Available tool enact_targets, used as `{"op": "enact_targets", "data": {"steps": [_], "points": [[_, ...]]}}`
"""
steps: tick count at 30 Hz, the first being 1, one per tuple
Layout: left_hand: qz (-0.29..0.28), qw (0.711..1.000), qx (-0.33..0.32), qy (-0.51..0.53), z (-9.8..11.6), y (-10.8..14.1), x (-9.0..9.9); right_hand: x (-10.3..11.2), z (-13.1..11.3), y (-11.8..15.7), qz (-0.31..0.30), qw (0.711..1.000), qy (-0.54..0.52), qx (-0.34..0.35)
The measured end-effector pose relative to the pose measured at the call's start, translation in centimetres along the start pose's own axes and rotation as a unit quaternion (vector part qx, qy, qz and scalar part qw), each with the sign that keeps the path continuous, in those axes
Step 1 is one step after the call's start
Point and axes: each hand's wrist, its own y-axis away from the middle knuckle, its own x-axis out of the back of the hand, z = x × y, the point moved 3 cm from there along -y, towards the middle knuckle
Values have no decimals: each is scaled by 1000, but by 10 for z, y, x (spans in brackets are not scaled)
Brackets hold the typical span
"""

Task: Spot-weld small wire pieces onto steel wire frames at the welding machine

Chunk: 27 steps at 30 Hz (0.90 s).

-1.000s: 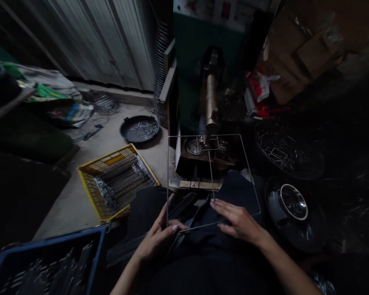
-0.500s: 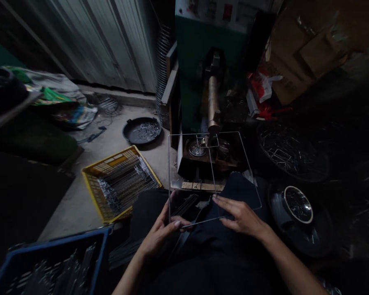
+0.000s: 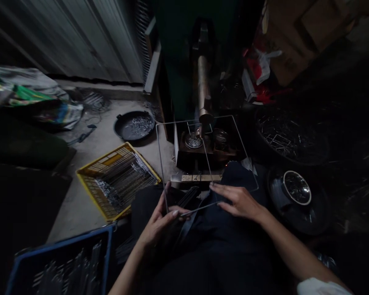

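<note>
Currently both hands hold a wire frame [image 3: 207, 162] above the lap, its far side reaching the machine's metal arm [image 3: 203, 88]. The left hand [image 3: 161, 219] has its fingers spread around the near left corner; the right hand's [image 3: 241, 200] fingers close narrowly on the middle wire and near edge. On the floor, a yellow crate [image 3: 107, 157] holds rows of metal rods [image 3: 123, 178], and a blue crate [image 3: 64, 241] nearer the person holds more. A dark pan [image 3: 124, 130] beyond the yellow one contains small metal bits. Beneath the arm, a round dish [image 3: 186, 142] is full of similar pieces. To the right, a dark tub [image 3: 264, 149] holds tangled wire shapes, and a pale-rimmed bowl [image 3: 309, 198] holds shiny bits. Printing on the cardboard box [image 3: 322, 26] is too dim to read.
</note>
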Motion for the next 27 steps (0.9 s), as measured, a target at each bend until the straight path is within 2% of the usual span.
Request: {"op": "enact_targets", "data": {"steps": [3,6,11,18,27], "points": [[-29,999,-42,-6,25,-35,3,15,18,-30,43,997,55,-17],[-54,996,-75,-15,55,-81,10,40,41,-72,94,990,104,-33],[-89,987,-134,-14,92,-138,20,77,70,-130,141,984,105,-23],[-110,981,-156,-20,113,-163,22,95,82,-159,179,978,109,-23],[-124,978,-162,-44,117,-174,30,91,90,-165,191,977,100,-1]]}}
